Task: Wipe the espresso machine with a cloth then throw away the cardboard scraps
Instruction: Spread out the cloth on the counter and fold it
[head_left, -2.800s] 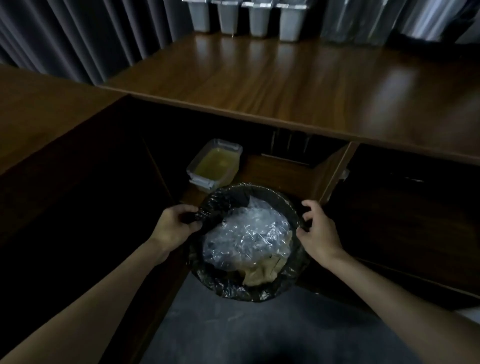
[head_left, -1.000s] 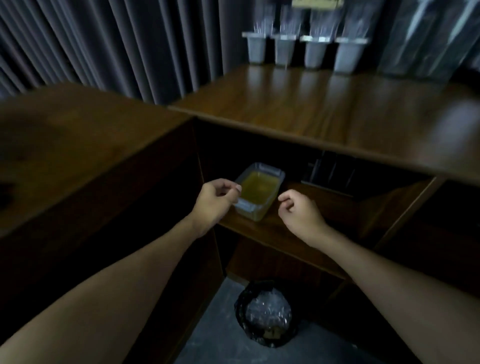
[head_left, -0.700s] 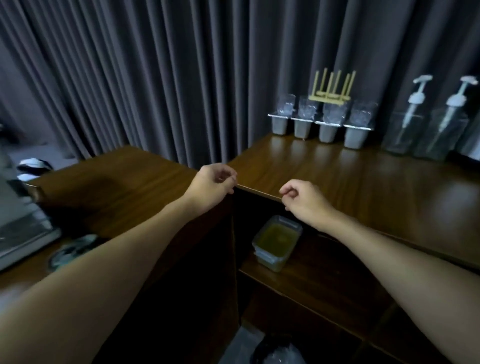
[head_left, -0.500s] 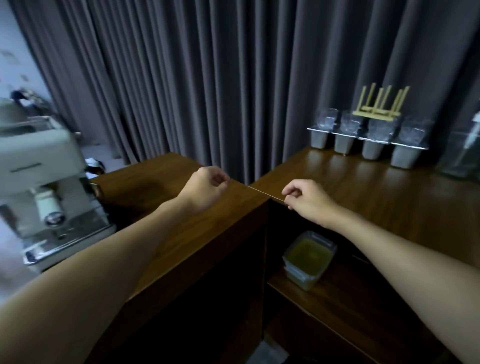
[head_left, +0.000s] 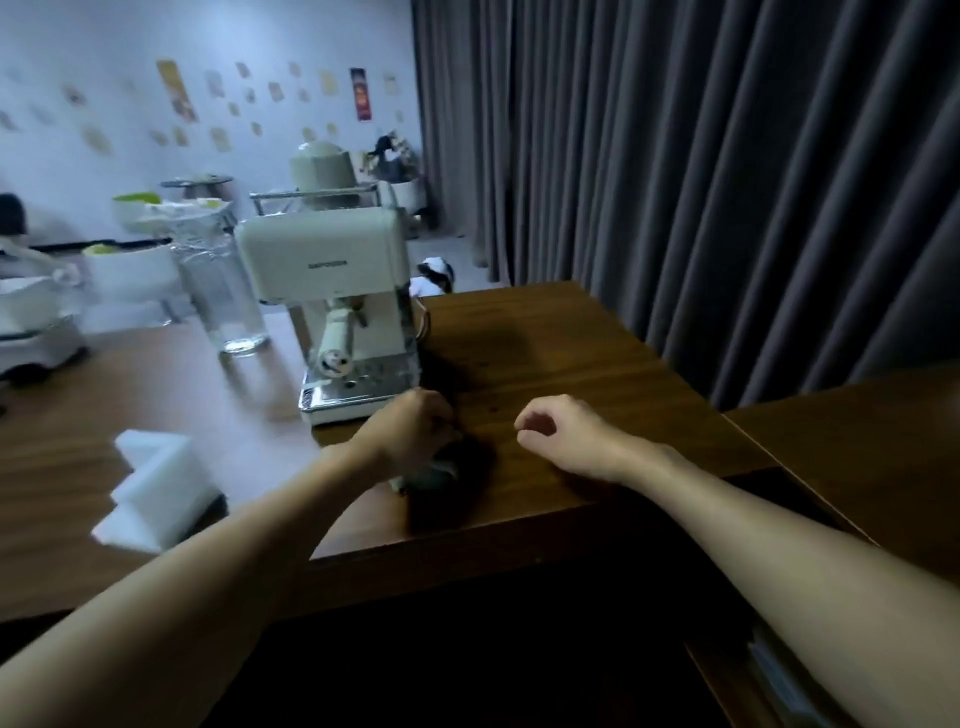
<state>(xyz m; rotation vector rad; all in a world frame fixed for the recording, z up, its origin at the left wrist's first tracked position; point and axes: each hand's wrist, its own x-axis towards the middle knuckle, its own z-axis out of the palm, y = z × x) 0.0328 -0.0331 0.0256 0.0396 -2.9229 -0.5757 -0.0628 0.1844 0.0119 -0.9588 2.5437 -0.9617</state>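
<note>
The cream espresso machine (head_left: 343, 312) stands on the wooden counter (head_left: 571, 364), with its drip tray facing me. My left hand (head_left: 410, 431) is curled into a fist just in front of the tray, right over a dark, greenish cloth (head_left: 441, 475) lying on the counter. The hand hides most of the cloth, and I cannot tell whether its fingers grip it. My right hand (head_left: 566, 436) hovers a little to the right above the wood, loosely fisted and holding nothing. No cardboard scraps or bin are in view.
A white foam block (head_left: 156, 488) lies on the counter at the left. A clear glass pitcher (head_left: 223, 296) stands left of the machine. Grey curtains (head_left: 727, 182) hang behind, and a second counter (head_left: 857, 415) meets this one at the right.
My hands let go of the bin's rim and rose. My view swung up and left from the bin and shelf to the counter with the machine. My left hand came down over the cloth.
</note>
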